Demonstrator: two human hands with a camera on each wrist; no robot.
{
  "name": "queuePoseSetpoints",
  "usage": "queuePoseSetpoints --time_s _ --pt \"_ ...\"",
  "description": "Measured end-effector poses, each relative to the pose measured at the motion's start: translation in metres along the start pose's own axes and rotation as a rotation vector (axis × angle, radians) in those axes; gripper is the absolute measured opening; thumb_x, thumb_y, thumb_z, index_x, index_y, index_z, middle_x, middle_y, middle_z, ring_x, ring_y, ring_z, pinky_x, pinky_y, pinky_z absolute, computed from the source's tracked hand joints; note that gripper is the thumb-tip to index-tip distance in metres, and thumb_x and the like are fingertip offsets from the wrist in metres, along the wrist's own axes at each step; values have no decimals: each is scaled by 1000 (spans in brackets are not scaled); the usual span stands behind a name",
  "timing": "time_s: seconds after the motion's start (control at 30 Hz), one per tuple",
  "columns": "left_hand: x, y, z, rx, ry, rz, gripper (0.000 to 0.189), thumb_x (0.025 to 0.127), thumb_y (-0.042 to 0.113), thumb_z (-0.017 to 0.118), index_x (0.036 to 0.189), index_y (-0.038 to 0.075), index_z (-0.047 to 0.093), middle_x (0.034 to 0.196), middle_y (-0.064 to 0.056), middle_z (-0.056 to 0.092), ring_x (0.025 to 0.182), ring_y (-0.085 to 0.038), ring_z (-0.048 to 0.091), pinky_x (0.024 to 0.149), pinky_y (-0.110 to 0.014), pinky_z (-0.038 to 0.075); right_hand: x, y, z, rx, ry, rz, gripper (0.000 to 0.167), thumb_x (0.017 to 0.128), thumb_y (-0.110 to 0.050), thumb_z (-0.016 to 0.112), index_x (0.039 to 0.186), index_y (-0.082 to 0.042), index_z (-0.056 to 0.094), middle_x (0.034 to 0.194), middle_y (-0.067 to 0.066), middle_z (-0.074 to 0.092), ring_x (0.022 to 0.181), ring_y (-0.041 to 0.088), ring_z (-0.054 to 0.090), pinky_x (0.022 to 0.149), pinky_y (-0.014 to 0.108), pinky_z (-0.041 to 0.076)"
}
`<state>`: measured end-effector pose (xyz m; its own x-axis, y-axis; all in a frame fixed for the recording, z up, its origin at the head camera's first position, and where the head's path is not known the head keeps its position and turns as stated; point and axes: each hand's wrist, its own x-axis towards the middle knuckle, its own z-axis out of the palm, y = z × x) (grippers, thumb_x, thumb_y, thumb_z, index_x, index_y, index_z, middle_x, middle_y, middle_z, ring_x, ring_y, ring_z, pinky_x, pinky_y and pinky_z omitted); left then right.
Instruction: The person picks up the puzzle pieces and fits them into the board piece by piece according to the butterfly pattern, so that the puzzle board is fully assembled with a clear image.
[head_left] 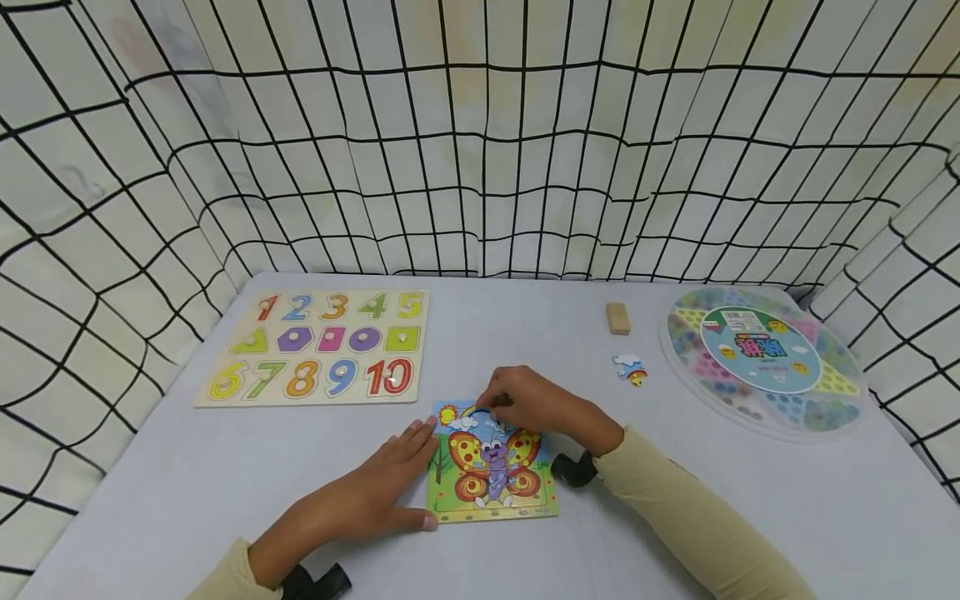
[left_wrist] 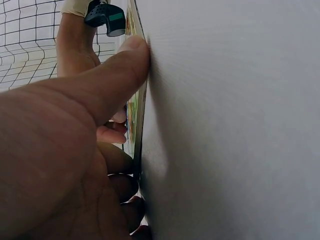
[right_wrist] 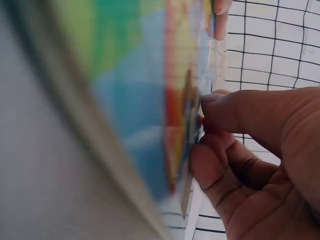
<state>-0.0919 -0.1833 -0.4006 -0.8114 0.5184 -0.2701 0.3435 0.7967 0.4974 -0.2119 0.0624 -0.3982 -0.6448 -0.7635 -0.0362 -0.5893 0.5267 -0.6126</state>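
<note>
A square butterfly jigsaw puzzle (head_left: pixel 495 479) lies flat on the white table. My left hand (head_left: pixel 371 492) rests along its left side, fingers stretched toward the upper left corner and thumb by the lower one. In the left wrist view that thumb (left_wrist: pixel 134 50) presses on the board's edge. Over the puzzle's top part, my right hand (head_left: pixel 536 402) pinches a thin puzzle piece (right_wrist: pixel 187 182) between thumb and fingers. The piece stands tilted close over the picture, and the hand mostly hides it from the head view. Another puzzle piece (head_left: pixel 630 369), with cloud and rainbow, lies off to the right.
A wooden number and shape board (head_left: pixel 315 346) lies at the back left. At the right stands a round clear case (head_left: pixel 765 354) of colourful beads. A small wooden block (head_left: pixel 618 318) sits near the back. Black netting (head_left: pixel 483 133) rises behind the table and at its sides.
</note>
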Motion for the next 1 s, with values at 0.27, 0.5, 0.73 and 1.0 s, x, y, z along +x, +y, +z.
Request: queuePoseSetpoints --time_s 0.27,0.5,0.73,1.0 --pt "-1 -1 1 -10 6 6 99 82 53 72 154 4 24 163 -5 8 148 -24 0 117 -49 12 -2 2 0 11 11 -11 17 90 -2 67 105 -5 75 94 -2 63 84 9 58 73 21 52" --pt "-2 1 -1 -26 5 4 99 82 52 72 154 4 24 163 -6 8 148 -24 0 117 -48 11 -7 8 -7 51 34 -36 16 92 -3 66 106 -5 75 97 -2 66 87 9 60 76 23 52" --pt "0 1 0 -19 7 3 99 82 51 73 154 4 24 163 -5 8 148 -23 0 117 -48 11 -18 17 -18 69 108 -3 19 91 -1 65 109 -2 73 98 0 66 87 11 59 77 24 52" --pt "-1 1 0 1 13 8 98 82 51 73 154 4 24 163 -6 9 148 -23 1 117 -47 11 -36 37 -29 45 204 44 24 90 -1 67 113 -2 71 96 0 67 87 13 59 78 28 52"
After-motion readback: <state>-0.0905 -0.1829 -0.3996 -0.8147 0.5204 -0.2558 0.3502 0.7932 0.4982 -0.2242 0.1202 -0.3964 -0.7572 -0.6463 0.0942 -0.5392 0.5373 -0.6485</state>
